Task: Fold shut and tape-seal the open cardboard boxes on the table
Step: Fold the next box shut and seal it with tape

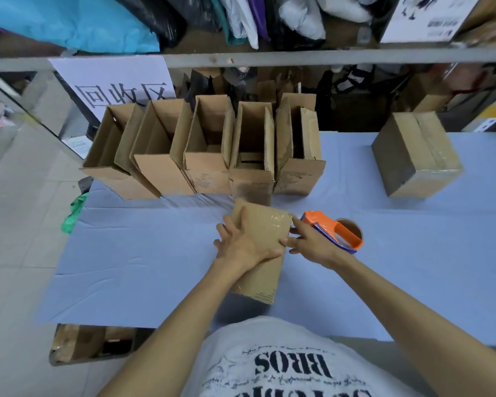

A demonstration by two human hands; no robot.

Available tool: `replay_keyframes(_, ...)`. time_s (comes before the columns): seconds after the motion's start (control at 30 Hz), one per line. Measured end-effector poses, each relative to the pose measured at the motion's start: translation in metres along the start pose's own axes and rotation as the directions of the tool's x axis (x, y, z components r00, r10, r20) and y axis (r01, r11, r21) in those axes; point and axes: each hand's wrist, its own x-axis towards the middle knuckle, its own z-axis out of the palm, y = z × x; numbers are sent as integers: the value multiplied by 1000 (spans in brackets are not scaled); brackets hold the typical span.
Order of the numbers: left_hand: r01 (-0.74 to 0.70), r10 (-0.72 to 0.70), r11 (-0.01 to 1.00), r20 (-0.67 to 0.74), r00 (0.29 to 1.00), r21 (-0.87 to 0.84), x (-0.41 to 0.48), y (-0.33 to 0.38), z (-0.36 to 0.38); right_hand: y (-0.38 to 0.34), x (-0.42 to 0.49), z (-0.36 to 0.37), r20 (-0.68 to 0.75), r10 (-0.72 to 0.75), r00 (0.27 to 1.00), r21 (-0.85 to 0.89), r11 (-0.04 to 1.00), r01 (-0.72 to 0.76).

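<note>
Blue-covered bench [155, 267]. Open boxes [206, 156] are lined up at the back, queued for sealing. The taped box [267, 227] is steadied at centre under the flat left hand [241, 245]. The right hand [312, 243] has fingertips pressed to the box edge, probably to smooth tape. Whether it also grips the dispenser [324, 220] cannot be told.

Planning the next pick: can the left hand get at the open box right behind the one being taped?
Probably yes: the left hand lies flat on the taped box, holding nothing, and the open box stands just beyond it with nothing between.
</note>
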Motion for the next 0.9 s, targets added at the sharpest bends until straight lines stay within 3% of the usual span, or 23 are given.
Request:
replay_keyframes(0.13, -133, 136, 990, -61, 989, 54, 2, -1, 4, 1, 3, 9, 18, -29, 999, 4, 1000, 28)
replay_keyframes(0.23, -100, 104, 991, -34, 994, 87, 2, 0, 8, 2, 7, 15, -51, -32, 998, -42, 999, 30)
replay_keyframes(0.3, -52, 55, 995, -32, 998, 91, 0, 5, 11, 5, 5, 18, -180, -21, 983, -39, 999, 14)
replay_keyframes(0.33, -26, 29, 996, -32, 999, 84, 0, 8, 11, 8, 4, 18, -319, -37, 947, -68, 998, 16)
replay_keyframes(0.4, 23, -21, 998, -27, 999, 62, -1, 9, 11, 14, 0, 14, -595, -115, 795, -210, 977, -16)
replay_keyframes(0.47, 57, -56, 997, -37, 998, 42, -2, 6, 12, 22, -1, 3, -707, -128, 695, -321, 934, -155)
replay_keyframes(0.57, 79, -77, 997, -67, 995, 17, -4, -1, 16, 40, 6, -9, -701, 6, 713, -415, 810, -415)
replay_keyframes(0.7, 61, -61, 998, -97, 993, -2, -6, -6, 19, 63, 14, -13, -576, 142, 805, -514, 703, -491)
replay_keyframes(0.9, 62, -59, 998, -118, 991, 26, -13, -17, 12, 64, 23, -13, -680, 148, 718, -454, 683, -571)
